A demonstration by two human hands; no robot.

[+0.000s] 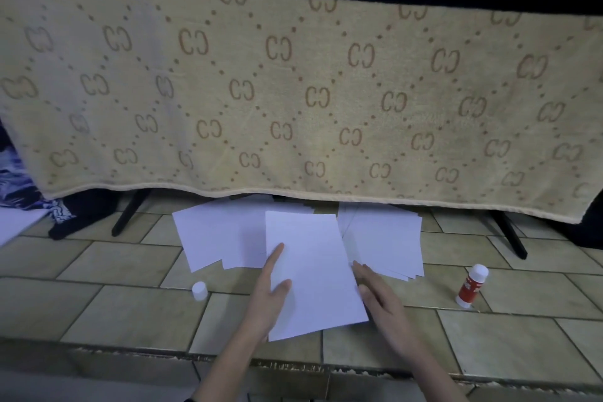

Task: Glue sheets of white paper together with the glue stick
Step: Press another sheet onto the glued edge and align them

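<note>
A white sheet of paper (313, 274) lies on the tiled floor in front of me. My left hand (267, 297) rests on its left edge, index finger and thumb lying flat on top. My right hand (378, 300) touches its right edge with fingers spread, and holds nothing. A loose pile of white sheets (218, 235) lies behind on the left, another pile (385, 238) behind on the right. The red glue stick (471, 285) stands tilted on the floor at the right, a white top on it. A separate white cap (199, 290) stands on the floor at the left.
A beige patterned towel (293, 91) hangs over a rack with black legs (129, 214) just behind the papers. Dark and patterned cloth (39, 202) lies at the far left. A step edge (293, 365) runs across the floor near me.
</note>
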